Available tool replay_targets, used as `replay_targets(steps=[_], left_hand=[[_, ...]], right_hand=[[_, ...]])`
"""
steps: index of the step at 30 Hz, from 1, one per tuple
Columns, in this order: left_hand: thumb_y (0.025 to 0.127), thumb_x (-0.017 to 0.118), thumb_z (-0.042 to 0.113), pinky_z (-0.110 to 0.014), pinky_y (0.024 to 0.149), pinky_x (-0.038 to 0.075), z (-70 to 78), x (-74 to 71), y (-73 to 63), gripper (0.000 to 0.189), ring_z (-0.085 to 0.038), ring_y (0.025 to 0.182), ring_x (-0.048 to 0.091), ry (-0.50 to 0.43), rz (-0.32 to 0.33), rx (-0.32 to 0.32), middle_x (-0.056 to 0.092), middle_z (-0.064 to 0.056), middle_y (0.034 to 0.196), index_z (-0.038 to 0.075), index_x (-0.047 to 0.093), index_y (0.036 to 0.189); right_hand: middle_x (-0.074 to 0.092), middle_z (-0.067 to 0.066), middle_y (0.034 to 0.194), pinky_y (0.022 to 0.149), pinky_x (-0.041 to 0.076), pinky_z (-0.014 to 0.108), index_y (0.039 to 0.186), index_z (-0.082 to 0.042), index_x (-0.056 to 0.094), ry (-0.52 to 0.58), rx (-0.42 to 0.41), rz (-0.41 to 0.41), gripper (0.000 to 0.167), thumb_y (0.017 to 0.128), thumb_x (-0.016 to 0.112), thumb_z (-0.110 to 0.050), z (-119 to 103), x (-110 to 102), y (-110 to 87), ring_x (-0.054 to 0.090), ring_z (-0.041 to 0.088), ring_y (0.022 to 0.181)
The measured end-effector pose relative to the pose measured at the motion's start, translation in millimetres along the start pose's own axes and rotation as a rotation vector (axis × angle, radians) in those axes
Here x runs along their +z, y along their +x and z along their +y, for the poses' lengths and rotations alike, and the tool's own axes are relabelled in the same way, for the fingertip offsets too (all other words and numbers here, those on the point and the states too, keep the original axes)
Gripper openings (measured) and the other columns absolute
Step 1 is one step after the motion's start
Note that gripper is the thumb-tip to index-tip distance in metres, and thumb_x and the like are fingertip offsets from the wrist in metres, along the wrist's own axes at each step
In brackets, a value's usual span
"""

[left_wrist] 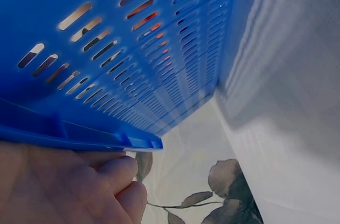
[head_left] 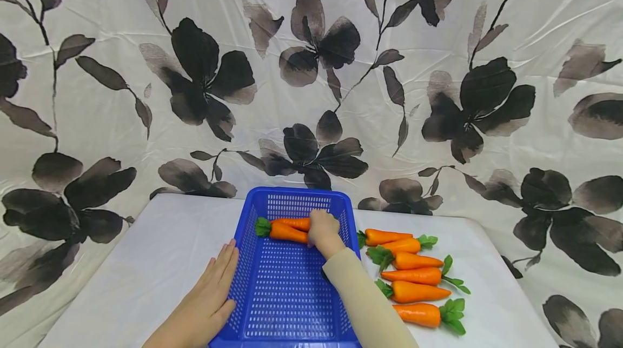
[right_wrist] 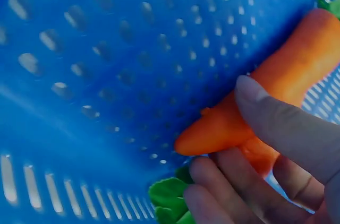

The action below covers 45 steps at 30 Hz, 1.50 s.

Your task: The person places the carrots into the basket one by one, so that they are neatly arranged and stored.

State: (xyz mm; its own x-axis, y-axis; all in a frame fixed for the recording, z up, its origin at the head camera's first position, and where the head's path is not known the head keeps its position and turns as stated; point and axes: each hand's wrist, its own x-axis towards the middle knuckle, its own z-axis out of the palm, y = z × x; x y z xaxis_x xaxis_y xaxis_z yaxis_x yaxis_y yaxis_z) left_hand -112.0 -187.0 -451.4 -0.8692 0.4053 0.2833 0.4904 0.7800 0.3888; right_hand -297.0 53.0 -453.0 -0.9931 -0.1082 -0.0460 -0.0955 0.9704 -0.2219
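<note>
A blue plastic basket [head_left: 302, 190] with slotted walls stands on the white table. Inside its far end, my right hand [head_left: 325, 232] grips a carrot [head_left: 288, 232] near the narrow tip. The right wrist view has the thumb [right_wrist: 255, 94] on top of this carrot and the other fingers below; its green leaves point left in the head view. Behind lies a second carrot [head_left: 298, 222], partly hidden by the hand, with green leaves [right_wrist: 167, 197] showing under the fingers. My left hand [head_left: 209, 288], fingers straight, lies along the basket's left rim, touching it from outside.
Right of the basket, several orange carrots [head_left: 418, 276] with green leaves lie in a column on the white table [head_left: 501, 305], tips and leaves alternating in direction. A pale cloth with dark flowers [head_left: 311, 45] hangs behind the table.
</note>
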Motion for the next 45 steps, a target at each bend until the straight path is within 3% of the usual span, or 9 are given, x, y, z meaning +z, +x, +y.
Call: replay_targets(steps=[5, 10, 13, 19, 22, 25, 29, 34, 45], left_hand=[[0.084, 0.057, 0.007, -0.020, 0.116, -0.010, -1.4, 2.1, 0.8, 0.084, -0.018, 0.152, -0.005, 0.022, 0.050, 0.051, 0.011, -0.022, 0.163, -0.007, 0.016, 0.155], [0.083, 0.057, 0.007, -0.021, 0.116, -0.010, -2.1, 3.1, 2.4, 0.084, -0.015, 0.151, -0.008, 0.021, 0.053, 0.054, 0.010, -0.022, 0.164, -0.007, 0.016, 0.155], [0.082, 0.057, 0.006, -0.021, 0.116, -0.010, -2.3, 3.4, 2.3, 0.084, -0.015, 0.151, -0.008, 0.026, 0.062, 0.061, 0.011, -0.023, 0.163, -0.009, 0.016, 0.154], [0.083, 0.058, 0.008, -0.020, 0.116, -0.010, -4.5, 3.5, 2.4, 0.084, -0.015, 0.151, -0.008, 0.031, 0.056, 0.063, 0.011, -0.022, 0.163, -0.008, 0.017, 0.155], [0.084, 0.057, 0.007, -0.020, 0.115, -0.011, -4.9, 3.6, 1.2, 0.083, -0.018, 0.152, -0.006, 0.023, 0.050, 0.054, 0.010, -0.022, 0.164, -0.008, 0.016, 0.154], [0.084, 0.057, 0.006, -0.020, 0.115, -0.012, -4.8, 4.0, 0.0, 0.083, -0.022, 0.152, -0.004, 0.012, 0.042, 0.041, 0.009, -0.022, 0.164, -0.008, 0.016, 0.154], [0.085, 0.056, 0.006, -0.020, 0.114, -0.013, -3.4, 3.7, -0.3, 0.082, -0.025, 0.152, -0.002, -0.011, 0.012, 0.000, 0.007, -0.020, 0.164, -0.007, 0.015, 0.155], [0.087, 0.055, 0.008, -0.018, 0.113, -0.015, -1.0, 2.3, 0.8, 0.082, -0.030, 0.152, 0.002, -0.037, -0.032, -0.052, 0.004, -0.017, 0.165, -0.005, 0.013, 0.156], [0.086, 0.055, 0.007, -0.017, 0.112, -0.016, -0.5, 1.8, 2.0, 0.081, -0.033, 0.152, 0.003, -0.047, -0.033, -0.038, 0.005, -0.018, 0.165, -0.007, 0.015, 0.155]], right_hand=[[0.069, 0.011, 0.101, 0.074, 0.057, 0.052, 0.096, -0.008, 0.070, -0.014, -0.010, 0.033, 0.049, 0.055, 0.096, -0.011, 0, 0, -1.4, 0.068, 0.034, 0.093], [0.069, 0.012, 0.101, 0.074, 0.056, 0.052, 0.095, -0.007, 0.069, 0.030, -0.001, 0.017, 0.050, 0.055, 0.097, -0.013, 1, -2, 0.5, 0.067, 0.035, 0.092], [0.068, 0.012, 0.097, 0.074, 0.056, 0.052, 0.086, -0.007, 0.068, 0.077, 0.007, -0.004, 0.043, 0.056, 0.097, -0.015, 1, -6, 1.9, 0.067, 0.034, 0.089], [0.056, 0.004, 0.067, 0.054, 0.047, 0.036, 0.061, -0.010, 0.057, 0.255, -0.013, 0.018, 0.035, 0.064, 0.092, -0.012, 0, -39, -7.1, 0.054, 0.022, 0.063], [0.051, -0.001, 0.060, 0.048, 0.037, 0.029, 0.058, -0.012, 0.055, 0.306, -0.036, 0.020, 0.037, 0.067, 0.090, -0.013, -1, -56, -10.5, 0.047, 0.016, 0.056], [0.055, -0.002, 0.060, 0.048, 0.039, 0.027, 0.060, -0.012, 0.059, 0.352, -0.088, 0.031, 0.032, 0.068, 0.089, -0.014, -2, -76, -16.6, 0.050, 0.015, 0.055], [0.057, -0.002, 0.062, 0.054, 0.042, 0.027, 0.066, -0.010, 0.064, 0.405, -0.179, 0.076, 0.026, 0.068, 0.089, -0.016, -1, -103, -30.0, 0.052, 0.015, 0.059], [0.055, -0.001, 0.060, 0.055, 0.042, 0.028, 0.071, -0.010, 0.065, 0.496, -0.220, 0.141, 0.024, 0.070, 0.088, -0.017, 7, -129, -52.5, 0.051, 0.015, 0.058], [0.065, -0.001, 0.072, 0.063, 0.052, 0.030, 0.084, -0.011, 0.069, 0.606, -0.281, 0.379, 0.011, 0.084, 0.079, -0.017, 44, -154, -111.6, 0.060, 0.014, 0.065]])
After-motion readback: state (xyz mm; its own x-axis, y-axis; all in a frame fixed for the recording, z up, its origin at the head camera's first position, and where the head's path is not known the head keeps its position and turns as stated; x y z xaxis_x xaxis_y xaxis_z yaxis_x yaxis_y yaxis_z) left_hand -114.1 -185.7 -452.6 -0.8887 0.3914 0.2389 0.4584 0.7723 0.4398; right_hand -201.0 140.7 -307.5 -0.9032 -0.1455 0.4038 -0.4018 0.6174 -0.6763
